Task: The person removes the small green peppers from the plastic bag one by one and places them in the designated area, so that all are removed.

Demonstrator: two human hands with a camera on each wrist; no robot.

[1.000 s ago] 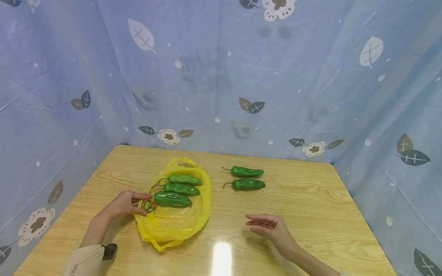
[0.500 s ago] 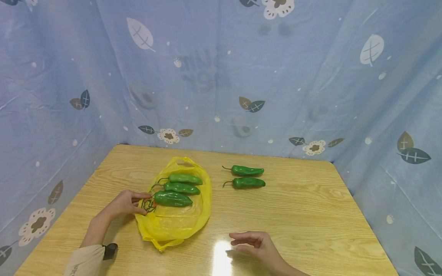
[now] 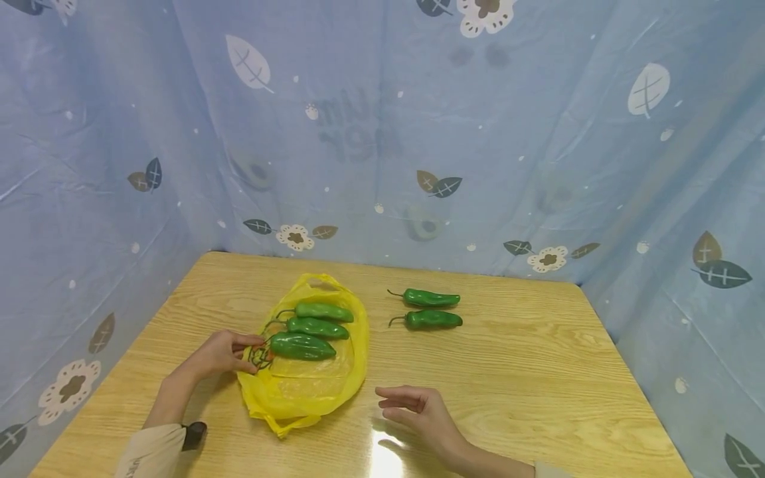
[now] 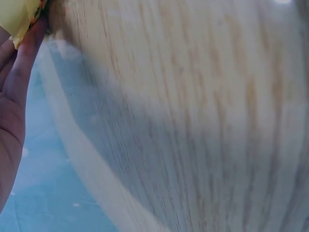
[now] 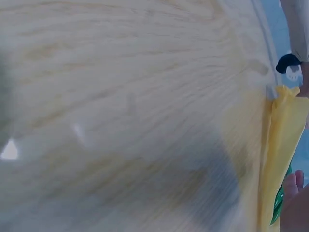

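On the left of the table in the head view, a yellow plastic bag [image 3: 317, 393] lies spread with its mouth open. Three long green peppers [image 3: 303, 346] lie in it, stems to the left. My left hand [image 3: 222, 353] pinches the bag's left edge, where a printed pattern shows; yellow plastic [image 4: 14, 19] is also at its fingers in the left wrist view. My right hand [image 3: 418, 413] is held above the table to the right of the bag, fingers loosely bent and holding nothing. Two more green peppers [image 3: 433, 319] lie side by side beyond it.
The wooden table [image 3: 526, 372] is bounded by a blue patterned curtain [image 3: 382, 133] at the back and both sides. A bright light reflection [image 3: 385, 458] shows near the table's front.
My right hand has moved left towards the bag, dipping nearer the front and then rising slightly. The left hand stays at the bag's edge. The peppers have not moved.
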